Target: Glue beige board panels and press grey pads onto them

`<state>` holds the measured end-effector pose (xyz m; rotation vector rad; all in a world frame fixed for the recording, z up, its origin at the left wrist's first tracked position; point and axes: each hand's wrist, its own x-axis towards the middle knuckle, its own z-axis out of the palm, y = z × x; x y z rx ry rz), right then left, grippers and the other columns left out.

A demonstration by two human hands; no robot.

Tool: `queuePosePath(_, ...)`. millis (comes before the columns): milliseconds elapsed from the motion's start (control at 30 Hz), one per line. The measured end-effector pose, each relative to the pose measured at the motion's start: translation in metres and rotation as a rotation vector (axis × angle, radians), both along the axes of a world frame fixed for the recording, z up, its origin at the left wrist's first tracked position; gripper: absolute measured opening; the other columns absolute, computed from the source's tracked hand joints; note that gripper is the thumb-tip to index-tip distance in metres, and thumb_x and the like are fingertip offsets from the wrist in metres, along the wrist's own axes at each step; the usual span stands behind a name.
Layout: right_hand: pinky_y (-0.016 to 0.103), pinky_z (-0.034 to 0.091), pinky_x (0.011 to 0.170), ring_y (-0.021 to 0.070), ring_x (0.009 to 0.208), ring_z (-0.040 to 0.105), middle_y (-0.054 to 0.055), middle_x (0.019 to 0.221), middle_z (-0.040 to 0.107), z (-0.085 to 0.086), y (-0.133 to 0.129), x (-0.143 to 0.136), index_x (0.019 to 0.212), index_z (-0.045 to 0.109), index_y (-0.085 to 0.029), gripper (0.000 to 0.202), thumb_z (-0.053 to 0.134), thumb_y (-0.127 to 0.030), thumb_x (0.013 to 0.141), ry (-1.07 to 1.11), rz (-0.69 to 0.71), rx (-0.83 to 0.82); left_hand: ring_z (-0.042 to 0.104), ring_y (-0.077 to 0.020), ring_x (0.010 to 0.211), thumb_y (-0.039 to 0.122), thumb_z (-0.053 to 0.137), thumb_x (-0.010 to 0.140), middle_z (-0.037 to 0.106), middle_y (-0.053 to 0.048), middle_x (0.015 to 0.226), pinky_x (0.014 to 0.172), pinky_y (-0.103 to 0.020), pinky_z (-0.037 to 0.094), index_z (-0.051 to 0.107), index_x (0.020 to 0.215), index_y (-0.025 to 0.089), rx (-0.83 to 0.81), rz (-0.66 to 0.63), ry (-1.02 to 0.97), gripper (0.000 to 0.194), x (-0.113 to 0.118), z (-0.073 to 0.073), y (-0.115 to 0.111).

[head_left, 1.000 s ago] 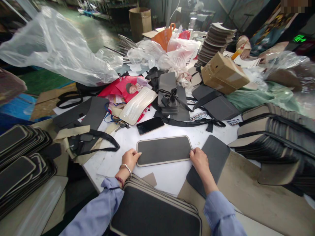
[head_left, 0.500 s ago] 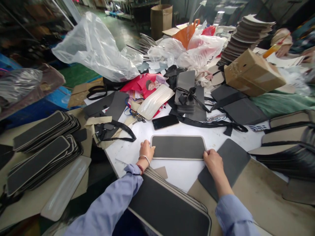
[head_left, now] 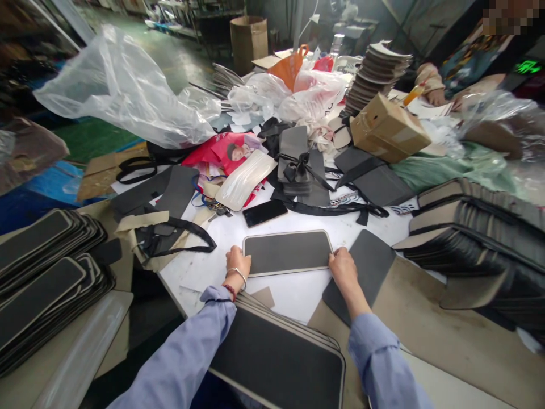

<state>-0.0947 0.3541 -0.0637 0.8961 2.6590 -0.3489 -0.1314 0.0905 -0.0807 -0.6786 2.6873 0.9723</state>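
Note:
A dark grey rectangular panel (head_left: 288,253) with a pale rim lies between my hands over the white tabletop (head_left: 196,267). My left hand (head_left: 238,266) is closed on its left end, and my right hand (head_left: 343,268) pinches its right end. Below it, nearest my body, is a stack of larger dark panels (head_left: 279,355) with pale edges. A loose dark sheet (head_left: 361,272) sits right beside my right hand. Just beyond the held panel is a black phone (head_left: 264,213).
Stacked panels stand at the left (head_left: 46,295) and right (head_left: 477,244). Farther back are a cardboard box (head_left: 387,128), plastic bags (head_left: 128,91), a black strap (head_left: 332,209) and a tall leaning stack (head_left: 377,76). Another person's hand (head_left: 435,95) shows at the back right.
The view has swung to the right, so everything sits farther left. Both hands still hold the panel, which is now slightly tilted, its right end higher in the picture.

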Motion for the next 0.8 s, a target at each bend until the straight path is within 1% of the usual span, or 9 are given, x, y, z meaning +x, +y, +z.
queuePosePath(67, 0.033, 0.044, 0.074, 0.0251, 0.094, 0.058, 0.016, 0.102, 0.057, 0.001, -0.004, 0.000, 0.107, 0.049, -0.010, 0.027, 0.035, -0.024, 0.089, 0.005, 0.062, 0.075, 0.052, -0.0284, 0.100, 0.012, 0.058, 0.069, 0.052, -0.014, 0.094, 0.084, -0.037, 0.038, 0.047, 0.084, 0.017, -0.026, 0.008, 0.015, 0.019, 0.003, -0.001, 0.005)
queuePosePath(167, 0.035, 0.045, 0.072, 0.0267, 0.095, 0.057, 0.018, 0.105, 0.054, 0.004, -0.008, -0.002, 0.104, 0.052, -0.010, 0.029, 0.028, -0.013, 0.087, -0.001, 0.136, 0.164, 0.050, -0.0291, 0.104, 0.011, 0.055, 0.071, 0.049, -0.014, 0.097, 0.086, -0.038, 0.037, 0.047, 0.089, 0.016, -0.069, 0.020, 0.043, 0.020, 0.006, -0.002, 0.011)
queuePosePath(233, 0.034, 0.045, 0.073, 0.0262, 0.095, 0.058, 0.018, 0.103, 0.055, 0.006, -0.008, -0.004, 0.102, 0.053, -0.010, 0.031, 0.027, -0.009, 0.085, -0.004, 0.133, 0.168, 0.050, -0.0288, 0.104, 0.011, 0.055, 0.072, 0.049, -0.014, 0.096, 0.086, -0.039, 0.037, 0.047, 0.090, 0.017, -0.081, 0.027, 0.047, 0.020, 0.007, -0.003, 0.012)
queuePosePath(300, 0.033, 0.045, 0.074, 0.0256, 0.094, 0.058, 0.017, 0.101, 0.056, 0.008, -0.007, -0.006, 0.102, 0.052, -0.009, 0.031, 0.027, -0.009, 0.084, 0.032, 0.106, 0.178, 0.050, -0.0281, 0.103, 0.012, 0.056, 0.072, 0.049, -0.012, 0.095, 0.085, -0.039, 0.038, 0.047, 0.090, 0.017, -0.071, 0.044, 0.049, 0.021, 0.008, -0.004, 0.012)
queuePosePath(367, 0.032, 0.045, 0.075, 0.0253, 0.094, 0.058, 0.016, 0.100, 0.057, 0.008, -0.006, -0.008, 0.103, 0.052, -0.009, 0.029, 0.028, -0.012, 0.086, 0.071, 0.081, 0.175, 0.050, -0.0275, 0.102, 0.012, 0.057, 0.071, 0.049, -0.012, 0.096, 0.084, -0.039, 0.038, 0.047, 0.090, 0.018, -0.058, 0.064, 0.059, 0.022, 0.009, -0.005, 0.012)
queuePosePath(433, 0.032, 0.044, 0.076, 0.0257, 0.095, 0.057, 0.016, 0.101, 0.057, 0.007, -0.006, -0.009, 0.104, 0.051, -0.009, 0.027, 0.032, -0.020, 0.088, 0.090, 0.077, 0.158, 0.051, -0.0274, 0.103, 0.012, 0.057, 0.072, 0.049, -0.012, 0.097, 0.084, -0.038, 0.039, 0.047, 0.092, 0.017, -0.063, 0.065, 0.063, 0.023, 0.010, -0.005, 0.011)
queuePosePath(567, 0.034, 0.044, 0.077, 0.0294, 0.099, 0.056, 0.020, 0.103, 0.056, 0.002, -0.005, -0.014, 0.104, 0.053, -0.007, 0.034, 0.042, -0.035, 0.087, 0.067, 0.051, 0.136, 0.052, -0.0257, 0.103, 0.013, 0.058, 0.073, 0.050, -0.015, 0.101, 0.084, -0.035, 0.040, 0.047, 0.097, 0.014, -0.120, 0.028, 0.015, 0.027, 0.008, -0.003, 0.010)
queuePosePath(667, 0.036, 0.045, 0.077, 0.0313, 0.100, 0.056, 0.021, 0.105, 0.056, 0.000, 0.000, -0.018, 0.106, 0.053, -0.008, 0.038, 0.046, -0.038, 0.085, 0.039, -0.016, 0.062, 0.053, -0.0240, 0.103, 0.014, 0.059, 0.073, 0.052, -0.016, 0.103, 0.084, -0.032, 0.041, 0.048, 0.098, 0.013, -0.131, 0.044, -0.038, 0.028, 0.004, 0.000, 0.009)
queuePosePath(800, 0.037, 0.044, 0.078, 0.0323, 0.103, 0.054, 0.023, 0.104, 0.057, -0.004, 0.008, -0.025, 0.107, 0.054, -0.007, 0.040, 0.051, -0.038, 0.082, 0.038, -0.053, -0.002, 0.056, -0.0230, 0.099, 0.015, 0.063, 0.069, 0.057, -0.015, 0.098, 0.082, -0.029, 0.042, 0.050, 0.093, 0.012, -0.110, 0.061, -0.068, 0.027, -0.003, 0.001, 0.006)
